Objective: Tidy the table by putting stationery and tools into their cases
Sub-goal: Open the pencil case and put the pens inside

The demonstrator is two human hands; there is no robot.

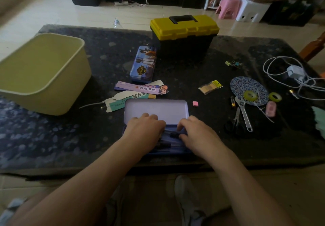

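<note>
your own hands cover most of the open pencil case, which sits at the near edge of the counter, right in front of you. only its raised lid, pale lilac inside, shows clearly. the tray under your hands is dark, and the pens in it blur together, so you can't count them.

your left hand lies palm down over the left half of the tray. its fingers bend down past the knuckles and out of sight, so you cannot tell whether they grip anything. your right hand rests over the right half, with thumb and forefinger bent in and pinching the end of a black pen that lies across the tray.

behind the lid lie paper strips printed with chinese characters, upside down to you, partly tucked under one another. a second pencil case, shut, shows printed figures and a badge whose lettering is too small to read. the toolbox stands just behind it, yellow lid down.

a pink eraser lies just right of the lid. further right are a wrench and scissors, the scissor handles lost against the dark top. the green tub is cut off at the left, and the white cable runs off the right edge.
</note>
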